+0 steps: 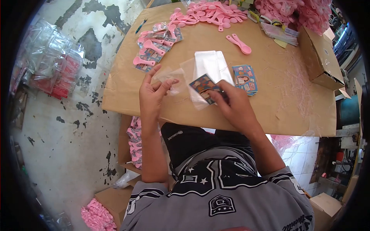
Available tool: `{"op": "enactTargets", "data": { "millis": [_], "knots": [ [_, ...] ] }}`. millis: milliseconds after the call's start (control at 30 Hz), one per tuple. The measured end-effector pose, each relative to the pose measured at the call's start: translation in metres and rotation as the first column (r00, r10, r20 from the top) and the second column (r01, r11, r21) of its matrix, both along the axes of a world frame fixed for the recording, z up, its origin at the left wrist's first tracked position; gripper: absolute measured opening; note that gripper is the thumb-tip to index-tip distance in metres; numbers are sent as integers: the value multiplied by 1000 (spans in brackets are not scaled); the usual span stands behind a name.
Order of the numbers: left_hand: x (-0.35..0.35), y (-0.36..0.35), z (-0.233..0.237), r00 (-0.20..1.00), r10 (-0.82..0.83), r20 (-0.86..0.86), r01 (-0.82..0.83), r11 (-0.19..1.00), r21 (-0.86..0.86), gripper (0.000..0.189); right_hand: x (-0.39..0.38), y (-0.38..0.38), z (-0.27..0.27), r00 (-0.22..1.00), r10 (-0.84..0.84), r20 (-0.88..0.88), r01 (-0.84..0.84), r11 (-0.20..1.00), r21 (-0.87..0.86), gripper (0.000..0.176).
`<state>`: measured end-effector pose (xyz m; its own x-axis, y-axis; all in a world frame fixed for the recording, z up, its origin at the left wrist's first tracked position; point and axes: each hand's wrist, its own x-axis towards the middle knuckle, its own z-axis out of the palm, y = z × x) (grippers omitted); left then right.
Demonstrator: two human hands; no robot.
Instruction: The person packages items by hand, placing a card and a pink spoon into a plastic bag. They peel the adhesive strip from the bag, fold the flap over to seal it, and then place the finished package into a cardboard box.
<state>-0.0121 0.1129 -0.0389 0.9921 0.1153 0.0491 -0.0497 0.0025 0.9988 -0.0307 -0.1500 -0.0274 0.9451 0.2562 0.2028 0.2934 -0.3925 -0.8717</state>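
Note:
My left hand point(152, 94) has its thumb against a thin clear plastic bag point(178, 87), with the index finger stretched out; the bag's edges are hard to make out. A dark, colourful printed card point(203, 86) is pinched between the thumb and fingers of my right hand point(233, 102). Under that card lie another clear bag and a stack of white-looking plastic bags point(210, 63). Just right of them sits a pile of blue printed cards point(245, 79). Beyond my left hand, pink measuring spoons point(152, 47) rest on packed cards.
Loose pink spoons point(210, 13) heap at the table's far edge, and a pair of pink spoons point(239, 44) lies nearer. A cardboard box point(320, 57) stands on the right. A pen point(141, 26) lies at left. Clear packages point(52, 57) are on the floor.

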Motion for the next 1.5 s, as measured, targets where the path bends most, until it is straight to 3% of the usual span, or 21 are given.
{"op": "enactTargets", "data": {
  "millis": [133,233,300,400,500,800,1000,1200,1500],
  "knots": [
    [-5,-20,-2,994,86,65,-63,955,-289,72,-4,-8,1,989,-129,-69,141,964,225,20],
    [-11,-38,-2,992,87,87,-50,930,-363,72,-5,-17,-4,985,1,-174,40,971,236,20],
    [-15,-45,-3,995,65,73,-36,940,-339,73,-7,-17,-6,958,116,-263,-24,944,328,22],
    [-17,-54,-5,995,46,86,-16,946,-325,72,-12,-14,6,917,163,-363,37,873,487,23],
    [-23,-64,-1,995,50,81,-16,926,-377,73,-13,-5,2,927,92,-364,130,832,540,24],
    [-31,-75,-2,996,-21,87,54,916,-397,72,-11,-10,2,894,211,-396,-33,911,411,27],
    [-33,-84,7,990,43,132,10,927,-376,72,-11,-12,-6,933,105,-344,130,793,595,21],
    [-31,-92,5,993,-5,115,47,931,-362,70,-7,-19,-8,949,118,-293,66,833,549,18],
    [-36,-107,7,986,-59,158,92,972,-215,80,-4,-3,-6,974,-7,-228,166,705,690,22]
  ]
}}
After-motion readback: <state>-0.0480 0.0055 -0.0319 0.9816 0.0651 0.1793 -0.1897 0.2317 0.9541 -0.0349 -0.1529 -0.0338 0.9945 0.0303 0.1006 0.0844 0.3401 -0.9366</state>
